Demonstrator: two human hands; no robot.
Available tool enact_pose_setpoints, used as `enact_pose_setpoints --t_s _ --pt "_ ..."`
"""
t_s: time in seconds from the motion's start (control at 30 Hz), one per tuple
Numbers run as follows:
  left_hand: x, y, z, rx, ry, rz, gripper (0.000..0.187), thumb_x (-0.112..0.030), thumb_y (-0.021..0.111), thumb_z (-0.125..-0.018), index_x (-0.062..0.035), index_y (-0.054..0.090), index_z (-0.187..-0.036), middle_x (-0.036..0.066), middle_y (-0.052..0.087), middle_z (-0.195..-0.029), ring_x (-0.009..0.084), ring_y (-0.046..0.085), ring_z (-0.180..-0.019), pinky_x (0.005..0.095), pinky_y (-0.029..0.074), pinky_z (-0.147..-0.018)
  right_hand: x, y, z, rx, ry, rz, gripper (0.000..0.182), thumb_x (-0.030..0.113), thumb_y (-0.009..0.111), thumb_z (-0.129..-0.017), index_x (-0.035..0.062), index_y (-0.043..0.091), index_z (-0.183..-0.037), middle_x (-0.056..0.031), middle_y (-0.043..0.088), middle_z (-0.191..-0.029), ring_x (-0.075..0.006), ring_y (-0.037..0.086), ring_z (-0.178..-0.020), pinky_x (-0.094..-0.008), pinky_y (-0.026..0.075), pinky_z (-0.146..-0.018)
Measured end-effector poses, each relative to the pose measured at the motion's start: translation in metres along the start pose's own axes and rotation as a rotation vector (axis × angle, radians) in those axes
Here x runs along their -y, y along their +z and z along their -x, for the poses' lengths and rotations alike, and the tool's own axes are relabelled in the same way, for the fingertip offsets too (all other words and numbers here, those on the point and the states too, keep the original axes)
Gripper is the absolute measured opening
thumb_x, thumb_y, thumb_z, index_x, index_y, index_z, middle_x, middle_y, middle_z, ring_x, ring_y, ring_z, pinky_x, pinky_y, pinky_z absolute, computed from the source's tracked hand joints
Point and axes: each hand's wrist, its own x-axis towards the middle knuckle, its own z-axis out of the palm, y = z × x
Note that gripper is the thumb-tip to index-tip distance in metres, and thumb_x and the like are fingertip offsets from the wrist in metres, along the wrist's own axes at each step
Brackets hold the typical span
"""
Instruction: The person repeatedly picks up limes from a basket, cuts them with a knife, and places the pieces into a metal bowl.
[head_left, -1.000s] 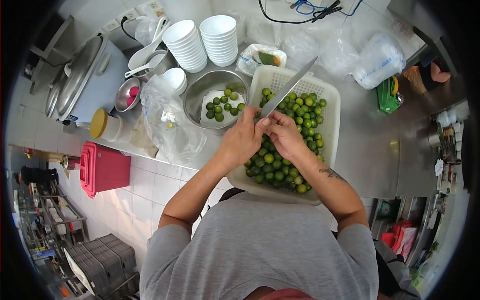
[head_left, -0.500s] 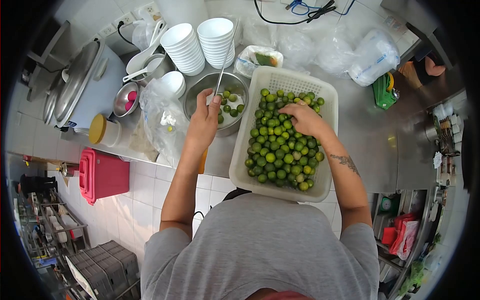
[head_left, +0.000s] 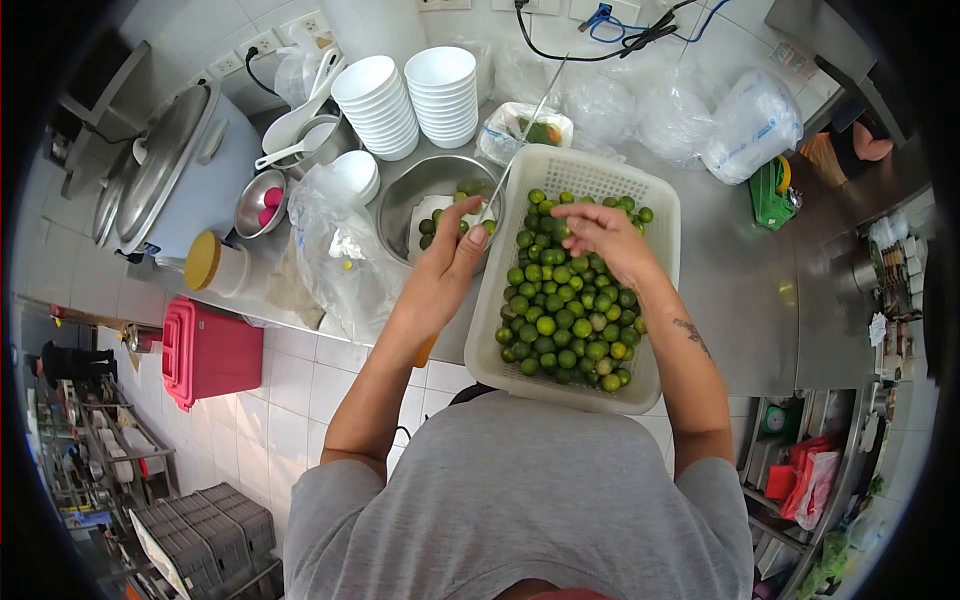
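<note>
My left hand (head_left: pixel 443 272) holds a long thin knife (head_left: pixel 525 140), its blade pointing up and to the right over the gap between bowl and basket. Under and beyond that hand, a steel bowl (head_left: pixel 393 190) contains several limes. The white perforated basket (head_left: pixel 655 200) is full of small green limes (head_left: pixel 560 310). Over the upper part of the basket is my right hand (head_left: pixel 612 242), thumb and fingers closed around a green lime (head_left: pixel 557 229).
Two stacks of white bowls (head_left: pixel 442 95) stand behind the steel bowl. A clear plastic bag (head_left: pixel 335 250) and a yellow-lidded jar (head_left: pixel 215 262) lie to the left. Bagged items (head_left: pixel 750 125) and a green scale (head_left: pixel 770 192) are at the right. A person's arm (head_left: pixel 868 143) shows upper right.
The knife has tilted to the right as my left hand moved right and down. My right hand has risen from the pile, with a lime between its fingers.
</note>
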Motion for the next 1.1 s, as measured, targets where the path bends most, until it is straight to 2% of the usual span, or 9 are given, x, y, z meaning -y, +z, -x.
enact_pose_setpoints --t_s 0.07,0.17,0.27,0.47,0.67,0.87,0.97,1.07,1.1 --pt "-0.01 0.004 0.004 0.079 -0.06 0.076 0.054 -0.041 0.043 -0.102 -0.0058 0.035 -0.142 0.012 0.058 -0.094 0.0175 0.056 -0.084 0.0304 0.047 -0.074 0.007 0.011 0.005 -0.015 -0.05 -0.465 0.029 0.013 0.058 -0.096 -0.0006 0.056 -0.121 -0.0104 0.064 -0.106 -0.0185 0.064 -0.092 -0.0296 0.053 -0.076" --pt "-0.015 0.018 0.006 0.117 -0.021 0.083 0.051 -0.039 0.04 -0.103 -0.011 0.034 -0.145 0.001 0.047 -0.081 0.008 0.044 -0.067 0.0215 0.04 -0.062 0.01 0.025 0.008 -0.044 -0.071 -0.616 0.033 0.012 0.058 -0.096 -0.0028 0.055 -0.125 -0.0123 0.063 -0.109 -0.0179 0.063 -0.095 -0.029 0.052 -0.081" --pt "-0.025 0.026 0.009 0.17 -0.033 0.005 0.053 -0.04 0.041 -0.103 -0.01 0.034 -0.145 0.005 0.051 -0.086 0.0123 0.05 -0.074 0.0257 0.044 -0.069 0.003 0.032 0.009 -0.023 -0.179 -0.666 0.029 0.01 0.058 -0.096 -0.0018 0.058 -0.122 -0.0105 0.063 -0.108 -0.0155 0.062 -0.097 -0.0282 0.051 -0.083" --pt "0.003 0.036 0.007 0.128 0.098 -0.281 0.054 -0.04 0.042 -0.102 -0.0076 0.031 -0.145 0.02 0.058 -0.111 0.0287 0.059 -0.093 0.0378 0.045 -0.088 -0.016 0.035 0.002 -0.13 -0.265 -0.589 0.027 0.009 0.059 -0.095 0.0005 0.059 -0.12 -0.0056 0.065 -0.103 -0.0113 0.061 -0.093 -0.0266 0.049 -0.083" --pt "0.005 0.039 0.007 0.123 0.119 -0.357 0.053 -0.038 0.038 -0.103 -0.0079 0.03 -0.146 0.029 0.047 -0.134 0.0395 0.057 -0.113 0.0414 0.043 -0.097 -0.016 0.045 0.003 -0.166 -0.277 -0.513 0.023 0.007 0.06 -0.093 0.0001 0.061 -0.116 -0.0042 0.065 -0.097 -0.0112 0.061 -0.086 -0.0261 0.05 -0.079" --pt "0.005 0.044 0.002 0.066 0.101 -0.417 0.052 -0.038 0.037 -0.103 -0.0075 0.03 -0.145 0.029 0.049 -0.131 0.0416 0.056 -0.114 0.044 0.044 -0.095 -0.018 0.065 0.01 -0.164 -0.221 -0.397 0.019 0.003 0.061 -0.092 -0.0021 0.062 -0.11 -0.0042 0.064 -0.094 -0.0115 0.06 -0.084 -0.0262 0.051 -0.078" --pt "0.0 0.043 0.001 0.086 0.085 -0.311 0.048 -0.038 0.036 -0.104 -0.0049 0.035 -0.139 0.028 0.055 -0.122 0.0415 0.059 -0.108 0.0444 0.045 -0.091 -0.02 0.063 0.008 -0.135 -0.23 -0.446 0.02 0.002 0.061 -0.091 -0.0036 0.061 -0.11 -0.0039 0.063 -0.093 -0.0114 0.06 -0.083 -0.0262 0.051 -0.078" --pt "0.006 0.043 -0.006 0.039 0.092 -0.272 0.043 -0.037 0.04 -0.102 -0.0036 0.039 -0.129 0.031 0.055 -0.118 0.0473 0.058 -0.103 0.05 0.047 -0.087 -0.017 0.066 0.012 -0.067 -0.21 -0.376 0.021 0.004 0.063 -0.091 -0.0044 0.061 -0.11 -0.0038 0.062 -0.092 -0.0115 0.06 -0.083 -0.0256 0.051 -0.078" --pt "0.006 0.043 -0.006 0.045 0.092 -0.267 0.042 -0.038 0.039 -0.103 -0.0037 0.039 -0.128 0.03 0.057 -0.115 0.0445 0.059 -0.103 0.0473 0.047 -0.087 -0.018 0.067 0.012 -0.057 -0.206 -0.398 0.021 0.004 0.063 -0.091 -0.005 0.061 -0.11 -0.0042 0.062 -0.093 -0.0117 0.059 -0.084 -0.0259 0.051 -0.077"
